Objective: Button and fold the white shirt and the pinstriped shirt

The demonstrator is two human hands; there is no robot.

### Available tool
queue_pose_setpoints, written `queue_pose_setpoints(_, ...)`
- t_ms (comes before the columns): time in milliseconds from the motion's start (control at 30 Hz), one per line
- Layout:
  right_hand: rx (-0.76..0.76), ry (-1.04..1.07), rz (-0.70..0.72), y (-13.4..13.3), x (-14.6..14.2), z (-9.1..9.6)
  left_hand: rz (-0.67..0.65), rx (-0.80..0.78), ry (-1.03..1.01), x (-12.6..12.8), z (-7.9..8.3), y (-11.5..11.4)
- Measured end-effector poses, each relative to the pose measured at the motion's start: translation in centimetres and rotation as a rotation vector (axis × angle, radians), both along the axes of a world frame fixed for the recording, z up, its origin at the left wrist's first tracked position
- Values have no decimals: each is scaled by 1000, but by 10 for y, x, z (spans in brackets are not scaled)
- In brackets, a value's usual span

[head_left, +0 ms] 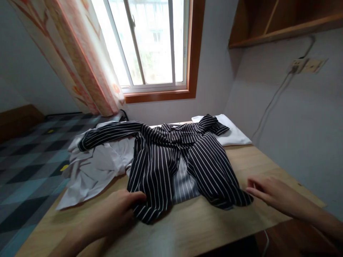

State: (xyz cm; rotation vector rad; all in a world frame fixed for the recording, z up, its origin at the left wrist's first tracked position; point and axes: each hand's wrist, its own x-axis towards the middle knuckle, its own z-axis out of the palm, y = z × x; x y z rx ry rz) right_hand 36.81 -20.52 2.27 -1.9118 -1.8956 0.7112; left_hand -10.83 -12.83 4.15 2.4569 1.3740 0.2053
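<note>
A black shirt with white stripes [158, 164] lies front up and rumpled, its front parted at the bottom so that the paler inside shows. One sleeve stretches to the left; the other is bunched at the upper right. My left hand [120, 207] is closed on the lower left hem, thumb on top of the cloth, other fingers mostly hidden. At the lower right corner of the shirt, my right hand [268, 192] has its thumb and curled fingers pinched at the hem edge; the exact grip is slightly blurred.
A crumpled white garment [99, 167] lies under the left sleeve, and folded white cloth [235, 134] sits at the table's back right. The wooden table [214, 225] adjoins a bed with a checked cover [34, 167]. A cord [270, 100] hangs along the right wall.
</note>
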Motion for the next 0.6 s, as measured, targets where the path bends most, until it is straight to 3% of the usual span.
queue_pose_setpoints(67, 232, -269, -112, -4, 1, -14, 21, 61, 231, 0, -10, -1)
queue_pose_setpoints(133, 423, -359, -50, -7, -12, -18, 26, 188, 277, 9, -10, -6)
queue_pose_setpoints(200, 533, -328, 251, -12, -39, -16, -141, 250, 218, 28, -6, -17)
queue_pose_setpoints(267, 557, -311, 563, -14, -69, -16, -388, 211, 148, 49, -3, -27)
queue_pose_setpoints(333, 527, -331, 711, -11, -92, -23, -557, 160, 127, 66, -7, -32)
queue_pose_setpoints(400, 498, -369, 722, -3, -105, -35, -574, 170, 162, 76, -18, -30)
queue_pose_setpoints(500, 515, -439, 650, 12, -110, -54, -474, 231, 252, 79, -39, -17)
queue_pose_setpoints(600, 520, -502, 616, 24, -110, -58, -391, 242, 304, 78, -49, -4)
